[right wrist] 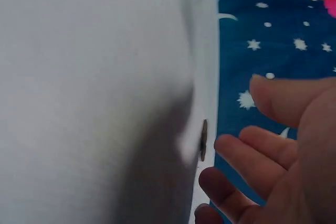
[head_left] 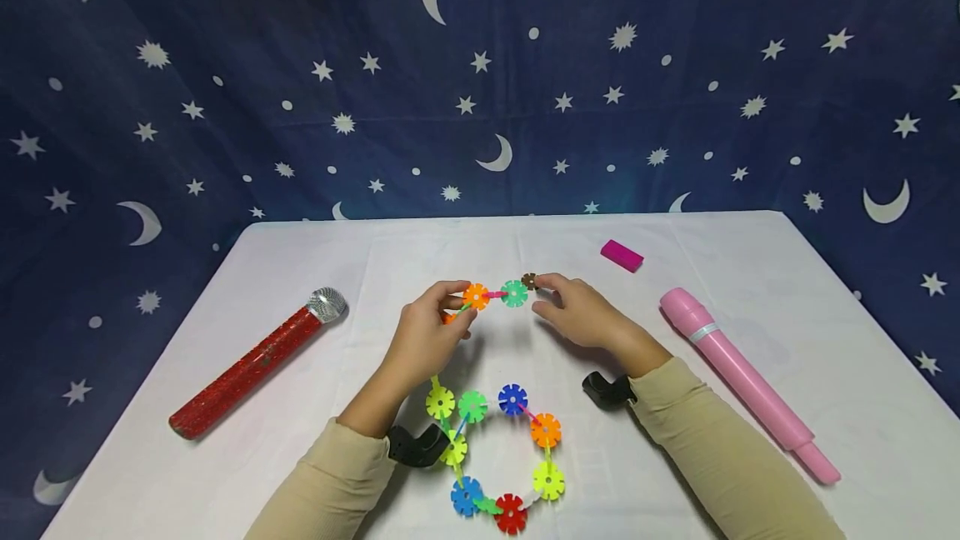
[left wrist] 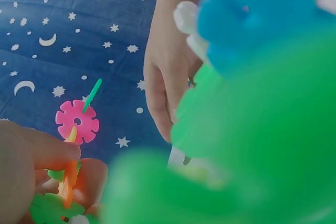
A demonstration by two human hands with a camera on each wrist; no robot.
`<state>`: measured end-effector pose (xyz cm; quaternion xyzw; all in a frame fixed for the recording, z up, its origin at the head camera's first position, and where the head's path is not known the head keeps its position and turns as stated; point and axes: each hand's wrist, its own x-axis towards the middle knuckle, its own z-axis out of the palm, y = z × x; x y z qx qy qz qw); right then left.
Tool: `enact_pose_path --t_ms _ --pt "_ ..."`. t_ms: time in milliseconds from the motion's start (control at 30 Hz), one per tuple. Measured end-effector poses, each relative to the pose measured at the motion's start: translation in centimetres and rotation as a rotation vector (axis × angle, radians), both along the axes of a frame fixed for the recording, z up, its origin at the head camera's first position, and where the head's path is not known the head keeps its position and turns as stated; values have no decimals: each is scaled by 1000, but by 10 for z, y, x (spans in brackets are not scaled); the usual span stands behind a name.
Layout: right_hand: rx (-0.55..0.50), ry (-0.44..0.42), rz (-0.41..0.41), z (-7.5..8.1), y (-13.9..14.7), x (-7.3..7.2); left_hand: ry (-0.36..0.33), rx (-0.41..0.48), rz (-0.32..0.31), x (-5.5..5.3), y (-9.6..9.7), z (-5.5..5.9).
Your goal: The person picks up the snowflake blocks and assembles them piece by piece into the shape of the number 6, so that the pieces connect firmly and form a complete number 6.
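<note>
My left hand (head_left: 423, 336) pinches a chain of notched plastic discs by its orange disc (head_left: 470, 289). Beyond that disc come a pink disc (head_left: 495, 295), seen edge-on, and a teal disc (head_left: 510, 287). In the left wrist view the pink disc (left wrist: 64, 116) stands above the fingertips, while a blurred green disc (left wrist: 262, 129) covers much of the foreground. My right hand (head_left: 581, 311) reaches toward a brown disc (head_left: 528, 279), fingers spread. The right wrist view has that brown disc (right wrist: 204, 140) lying on the table just beyond the fingertips, with nothing between thumb and fingers.
Linked discs form a loop, including a red disc (head_left: 511, 515), nearer me on the white table (head_left: 322, 473). A red microphone (head_left: 255, 373) lies left, a pink microphone (head_left: 750, 373) right. A magenta block (head_left: 622, 256) sits behind my right hand. Black wrist cameras (head_left: 417, 446) ride both wrists.
</note>
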<state>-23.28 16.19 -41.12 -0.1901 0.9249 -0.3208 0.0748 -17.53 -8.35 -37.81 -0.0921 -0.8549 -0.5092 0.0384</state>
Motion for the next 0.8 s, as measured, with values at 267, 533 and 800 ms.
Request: enact_pose_path --t_ms 267,533,800 --pt "184 -12 31 3 -4 -3 -37 -6 -15 0 1 2" --pt "225 -7 38 8 -7 -7 -29 -26 -25 2 -1 1" --pt "330 5 46 14 -7 -7 -36 -39 -28 1 0 4"
